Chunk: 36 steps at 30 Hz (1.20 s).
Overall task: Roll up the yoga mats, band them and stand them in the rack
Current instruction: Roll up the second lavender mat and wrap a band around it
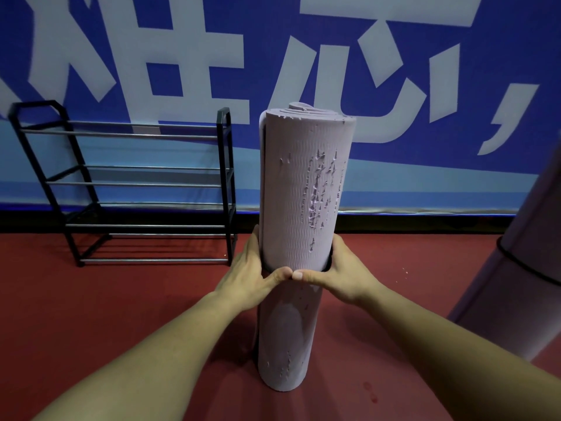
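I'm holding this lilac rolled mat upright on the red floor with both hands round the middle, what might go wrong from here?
1. The lilac rolled foam yoga mat gapes at its top left edge, with inner layers poking up; it may unwind above your left hand and right hand.
2. Its surface is flaking; the thin black band by your hands could tear more.
3. The black metal rack has only spaced rails; a standing mat might tip.

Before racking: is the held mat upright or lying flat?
Upright. The rolled mat stands on end on the red floor, spiral end on top; left hand and right hand grip its middle.
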Motion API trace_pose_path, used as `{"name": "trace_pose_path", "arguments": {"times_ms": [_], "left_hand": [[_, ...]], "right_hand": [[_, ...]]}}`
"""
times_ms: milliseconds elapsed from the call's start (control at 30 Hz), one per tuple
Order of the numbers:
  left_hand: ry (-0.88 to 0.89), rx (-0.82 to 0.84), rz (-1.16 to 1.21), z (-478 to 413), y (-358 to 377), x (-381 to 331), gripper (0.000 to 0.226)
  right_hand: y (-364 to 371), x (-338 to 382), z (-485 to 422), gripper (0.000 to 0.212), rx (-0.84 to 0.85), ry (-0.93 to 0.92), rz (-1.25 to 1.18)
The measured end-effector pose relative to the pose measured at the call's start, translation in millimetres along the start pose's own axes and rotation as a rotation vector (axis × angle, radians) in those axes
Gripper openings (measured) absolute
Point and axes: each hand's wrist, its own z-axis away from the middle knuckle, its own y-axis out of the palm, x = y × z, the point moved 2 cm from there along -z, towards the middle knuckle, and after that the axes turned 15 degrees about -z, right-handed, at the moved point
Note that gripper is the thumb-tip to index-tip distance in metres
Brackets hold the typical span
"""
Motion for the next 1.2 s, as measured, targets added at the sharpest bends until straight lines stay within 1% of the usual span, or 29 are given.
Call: {"name": "trace_pose_path", "arguments": {"times_ms": [133, 233, 333, 433, 633, 700, 767, 833, 867, 933, 1000, 1033, 1100, 1133, 1200], "left_hand": [[-0.006, 0.004, -0.028, 2, -2, 1, 0.138], [-0.051, -0.053, -0.030, -3, -7, 1, 0.142], [-0.038, -0.109, 0.064, -9, -12, -2, 0.140], [-0.006, -0.097, 0.113, -6, -16, -8, 0.139], [0.016, -0.118, 0.140, -8, -12, -7, 0.135], [0.018, -0.169, 0.192, -7, -9, -7, 0.132], [0.046, -0.228, 0.204, -5, -7, -4, 0.127], [0.064, -0.241, 0.184, 2, 0, 5, 0.124], [0.045, -0.237, 0.164, 9, 5, 11, 0.125], [-0.016, -0.230, 0.070, 28, 13, 23, 0.119], [-0.044, -0.263, -0.086, 49, 17, 29, 0.104], [-0.032, -0.288, -0.159, 58, 16, 29, 0.094], [-0.042, -0.309, -0.244, 72, 13, 26, 0.077], [-0.080, -0.300, -0.260, 80, 12, 26, 0.072], [-0.152, -0.250, -0.275, 100, 10, 22, 0.070]], "right_hand": [[2, 4, 3, 0.103, 0.026, 0.012, -0.017], [4, 8, 3, 0.100, 0.011, -0.041, -0.041], [5, 13, 1, 0.111, -0.044, -0.101, -0.046], [5, 14, 1, 0.117, -0.066, -0.129, -0.021], [6, 8, 0, 0.113, -0.055, -0.140, -0.015], [7, 6, 1, 0.111, -0.056, -0.144, 0.012], [7, -2, 3, 0.116, -0.094, -0.149, 0.046], [7, -11, 13, 0.119, -0.182, -0.114, 0.096], [8, -17, 20, 0.114, -0.234, -0.092, 0.131], [9, -30, 40, 0.094, -0.358, -0.077, 0.256], [15, -44, 64, 0.069, -0.479, -0.108, 0.381], [21, -48, 75, 0.059, -0.514, -0.105, 0.401], [38, -49, 96, 0.047, -0.503, -0.055, 0.393], [49, -47, 106, 0.044, -0.469, -0.028, 0.389], [68, -40, 124, 0.042, -0.370, 0.017, 0.388]]}}
